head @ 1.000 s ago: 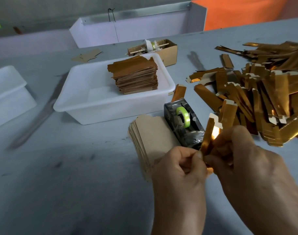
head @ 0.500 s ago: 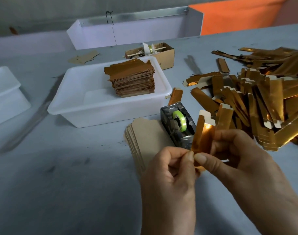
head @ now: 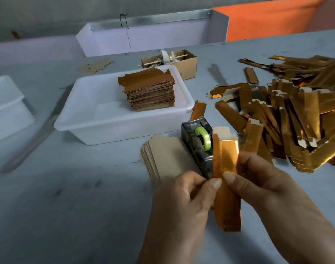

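Hands: left hand (head: 183,197) and right hand (head: 258,180) both pinch gold card strip (head: 226,161).

Dim, cool light. A broad soft shadow darkens the near table (head: 67,206). Glare glints off the gold foil strips (head: 307,113) at right. Wide-angle bowing bends the edges; the left side is smeared, soft.

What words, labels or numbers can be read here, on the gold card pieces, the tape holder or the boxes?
None: no word, number or logo can be read anywhere in this view.
gold card strip: plain shiny foil, no print.
tape dispenser and its green tape roll: no label shows.
cardboard box and white tub: bare sides, no print shows.
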`<state>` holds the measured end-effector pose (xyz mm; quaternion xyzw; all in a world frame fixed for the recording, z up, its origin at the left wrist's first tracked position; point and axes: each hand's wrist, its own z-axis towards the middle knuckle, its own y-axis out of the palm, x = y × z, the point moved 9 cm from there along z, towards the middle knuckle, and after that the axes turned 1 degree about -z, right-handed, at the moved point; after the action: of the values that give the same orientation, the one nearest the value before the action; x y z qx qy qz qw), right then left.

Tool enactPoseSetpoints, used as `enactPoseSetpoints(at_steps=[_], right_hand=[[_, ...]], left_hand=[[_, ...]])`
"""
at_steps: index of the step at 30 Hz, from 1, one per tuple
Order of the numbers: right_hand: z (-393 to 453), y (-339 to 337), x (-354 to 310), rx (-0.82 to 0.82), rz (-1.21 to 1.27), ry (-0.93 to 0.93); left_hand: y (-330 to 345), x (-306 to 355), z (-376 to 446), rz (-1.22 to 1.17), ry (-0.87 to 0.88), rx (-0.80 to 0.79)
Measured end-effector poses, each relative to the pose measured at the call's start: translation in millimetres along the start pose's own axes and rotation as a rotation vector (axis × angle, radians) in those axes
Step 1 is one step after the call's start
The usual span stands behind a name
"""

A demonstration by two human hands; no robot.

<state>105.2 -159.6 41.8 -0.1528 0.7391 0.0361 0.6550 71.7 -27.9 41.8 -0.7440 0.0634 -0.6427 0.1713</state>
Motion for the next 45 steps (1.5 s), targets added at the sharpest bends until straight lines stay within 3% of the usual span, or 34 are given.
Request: enactPoseSetpoints(at_steps=[3,6,9,11,14,21,27,30,36,41,45], right_hand=[[4,-20,-3,0.063,0.017,0.000],[21,-76,-7,0.338,-0.061,-0.038],[37,-136,-1,0.623,-0.209,0.036],[43,-146,16,0.642,-0.239,0.121],[27,-116,7,0.662,-0.367,-0.004],[4,-48,-33,0.530,-0.479,-0.294],[0,-34,-32,0.445,-0.415,-0.233],[-3,-24,-29,0.391,-0.325,-0.185],[5,7,-19,0.126,0.091,0.000],[3,16,-15,0.052,0.287,0.018],[-1,19,-13,0.020,0.275,-0.003]], left_hand=[[-23,-3,4,0.132,0.017,0.132],[-57,-14,10,0.444,0.037,0.438],[-62,-33,23,0.619,-0.092,0.468],[-61,-47,33,0.583,-0.176,0.425],[-64,-65,43,0.306,-0.253,0.401],[-72,-87,56,0.007,-0.344,0.306],[-91,-66,44,0.066,-0.182,0.429],[-100,-42,30,-0.018,-0.057,0.465],[-62,-10,10,-0.284,-0.006,0.078],[-37,-14,12,-0.475,-0.080,-0.015],[-27,-6,15,-0.423,-0.056,0.019]])
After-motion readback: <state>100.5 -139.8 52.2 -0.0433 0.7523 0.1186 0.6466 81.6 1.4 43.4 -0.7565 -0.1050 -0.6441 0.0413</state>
